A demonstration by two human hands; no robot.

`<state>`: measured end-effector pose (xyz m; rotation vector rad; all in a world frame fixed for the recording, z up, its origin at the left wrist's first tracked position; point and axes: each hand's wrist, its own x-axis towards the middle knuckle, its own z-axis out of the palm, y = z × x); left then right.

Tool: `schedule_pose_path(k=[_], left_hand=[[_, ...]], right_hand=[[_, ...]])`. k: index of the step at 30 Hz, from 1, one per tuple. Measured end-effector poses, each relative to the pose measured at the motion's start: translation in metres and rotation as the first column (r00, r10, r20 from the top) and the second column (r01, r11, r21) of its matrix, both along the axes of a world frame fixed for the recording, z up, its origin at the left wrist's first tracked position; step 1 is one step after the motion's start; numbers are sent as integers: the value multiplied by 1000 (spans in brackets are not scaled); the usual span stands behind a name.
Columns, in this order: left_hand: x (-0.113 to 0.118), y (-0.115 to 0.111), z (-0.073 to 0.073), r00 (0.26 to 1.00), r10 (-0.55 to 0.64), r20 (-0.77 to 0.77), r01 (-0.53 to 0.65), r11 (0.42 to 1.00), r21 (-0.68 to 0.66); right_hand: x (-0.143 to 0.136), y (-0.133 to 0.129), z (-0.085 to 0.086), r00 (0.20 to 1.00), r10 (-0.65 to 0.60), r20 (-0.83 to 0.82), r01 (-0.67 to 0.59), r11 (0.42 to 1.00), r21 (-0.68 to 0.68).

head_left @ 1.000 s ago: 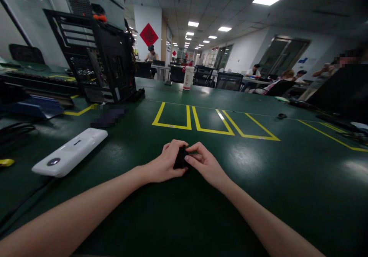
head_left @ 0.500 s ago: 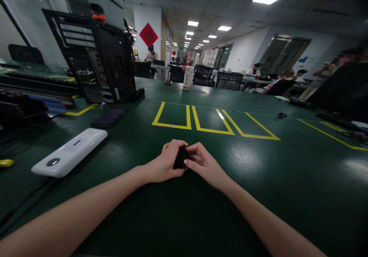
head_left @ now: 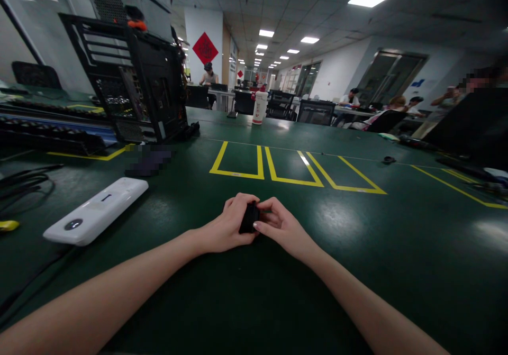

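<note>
A small black object (head_left: 250,218), blocky in shape, is held between my two hands over the green table. My left hand (head_left: 228,222) wraps round its left side, fingers over the top and thumb low in front. At its right side, my right hand (head_left: 283,228) grips with thumb and fingertips. The fingers hide most of the object, so its exact kind does not show. Beyond my hands, yellow tape outlines (head_left: 237,174) mark the green tabletop (head_left: 254,297).
A white device (head_left: 97,211) with a round dark button lies at left, its cable running toward me. Behind it stand an open black computer case (head_left: 153,88) and long black-and-blue parts (head_left: 51,127). A white bottle (head_left: 260,107) stands at the far edge; a small dark item (head_left: 389,160) lies right.
The long black-and-blue parts at far left have shifted away from me, uncovering black cables and more yellow tape. My hands stay almost still around the black object.
</note>
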<state>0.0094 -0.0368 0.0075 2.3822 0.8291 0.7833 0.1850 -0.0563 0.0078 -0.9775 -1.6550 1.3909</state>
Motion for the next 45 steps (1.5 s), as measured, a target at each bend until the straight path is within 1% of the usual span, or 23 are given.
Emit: schedule_pose_path(k=[3,9,12,13,15,17,19,27,30,32,35,37,39,42,45], left_hand=[[0,1,-1,1000,9,-5,-9,1000,5],[0,1,-2,1000,10,-12,-10,1000,8],[1,1,-1,1000,9,-18,-9,1000,5],[1,1,-1,1000,9,-17,-9,1000,4],[1,1,-1,1000,9,-13,-9,1000,0],[1,1,0,1000,9,-11,-9,1000,-7],[0,1,0,1000,9,-11,-9,1000,-11],[0,1,-1,1000,7,-12,-7,1000,-5],[0,1,-1,1000,9,-13,-9,1000,-18],[0,1,-1,1000,11,-11,-11,1000,-16],[0,1,-1,1000,8,-9,-8,1000,1],[0,1,-2,1000,8,-6,-8,1000,10],[0,1,-2,1000,9,-4,-9,1000,12],[1,1,-2,1000,8,-7,-8,1000,12],[0,2,-1,1000,7,-11,-7,1000,12]], right_hand=[[0,0,-1,1000,-11,-13,11,1000,15],[-3,3,-7,995,-101,21,100,994,54],[-3,4,-7,990,-139,37,138,990,40],[-3,4,-7,990,-136,43,134,991,29],[-2,3,-5,995,-90,38,90,996,-2],[-1,1,-2,999,-33,5,33,999,-22],[0,0,-1,1000,-9,-24,8,1000,-21],[-1,4,-4,997,-71,-26,71,997,-3],[-2,4,-5,995,-99,21,99,995,-18],[-1,4,-4,996,-83,41,85,996,-31],[0,3,-2,1000,-12,-18,12,1000,-17],[1,3,-2,998,14,-55,-14,1000,-7],[1,4,-4,999,-1,-48,1,1000,-4],[0,6,-7,998,-63,-17,63,998,13],[-1,8,-8,997,-82,-9,82,996,20]])
